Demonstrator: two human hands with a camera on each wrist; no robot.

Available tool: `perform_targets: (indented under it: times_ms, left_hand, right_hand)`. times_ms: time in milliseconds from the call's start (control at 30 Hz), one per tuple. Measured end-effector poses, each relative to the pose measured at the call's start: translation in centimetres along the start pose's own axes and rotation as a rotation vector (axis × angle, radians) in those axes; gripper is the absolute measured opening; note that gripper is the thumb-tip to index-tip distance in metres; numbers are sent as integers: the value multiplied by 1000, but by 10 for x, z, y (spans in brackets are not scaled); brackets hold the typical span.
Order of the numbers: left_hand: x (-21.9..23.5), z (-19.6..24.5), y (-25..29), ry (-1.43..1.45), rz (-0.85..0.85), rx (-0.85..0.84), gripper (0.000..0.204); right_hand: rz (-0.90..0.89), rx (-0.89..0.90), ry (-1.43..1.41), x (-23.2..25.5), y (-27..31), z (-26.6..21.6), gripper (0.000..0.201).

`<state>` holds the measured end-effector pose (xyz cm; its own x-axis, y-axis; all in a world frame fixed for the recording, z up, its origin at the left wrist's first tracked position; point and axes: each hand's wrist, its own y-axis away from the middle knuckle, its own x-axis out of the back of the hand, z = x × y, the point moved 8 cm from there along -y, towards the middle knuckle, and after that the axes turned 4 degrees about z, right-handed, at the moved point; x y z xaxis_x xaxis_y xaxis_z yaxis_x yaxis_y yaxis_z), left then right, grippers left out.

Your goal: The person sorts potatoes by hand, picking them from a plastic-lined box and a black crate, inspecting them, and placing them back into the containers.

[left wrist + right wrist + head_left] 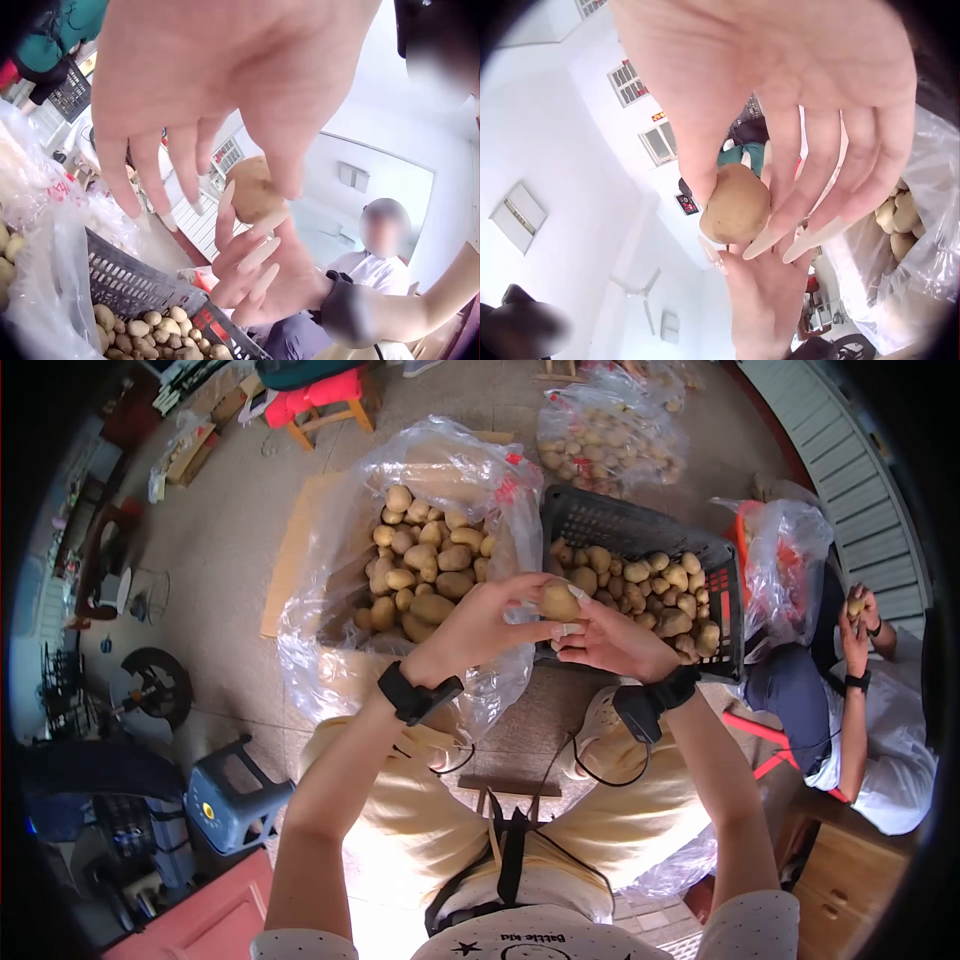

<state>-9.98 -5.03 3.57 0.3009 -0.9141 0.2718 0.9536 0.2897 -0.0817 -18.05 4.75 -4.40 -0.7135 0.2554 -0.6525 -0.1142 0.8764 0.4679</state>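
One brown potato (559, 601) is raised over the gap between a plastic-lined box (345, 660) and a black crate (560, 520). My right hand (625, 643) pinches this potato between thumb and fingers, as the right wrist view shows. Long pale nails (259, 255) tip its fingers. Facing it from the other side is my left hand (468, 622), its fingers loosely extended and its thumb right at the potato. Many potatoes (425, 555) fill the lined box, and smaller potatoes (660, 590) lie in the crate.
Bagged potatoes (610, 440) lie on the floor beyond the crate. A red container (745, 530) with plastic over it stands at right, near a seated person (870, 710) handling a potato. A blue stool (235, 795) stands at left.
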Motion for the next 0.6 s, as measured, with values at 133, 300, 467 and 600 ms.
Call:
perform_targets:
  times_ms: [133,300,467,600]
  left_hand:
    - [-5,-20,-4,59,9,106,48]
    - [-9,-18,-10,234,47,139,42]
    - [7,-37,-13,141,186,195,39]
    - [27,-55,-7,70,271,369,40]
  right_hand:
    - [-45,0,-52,3,-11,12,47]
    - [-64,-10,-27,4,-14,15,53]
    - [-35,-68,184,1,-13,15,65]
    - [204,-101,395,23,-16,19,67]
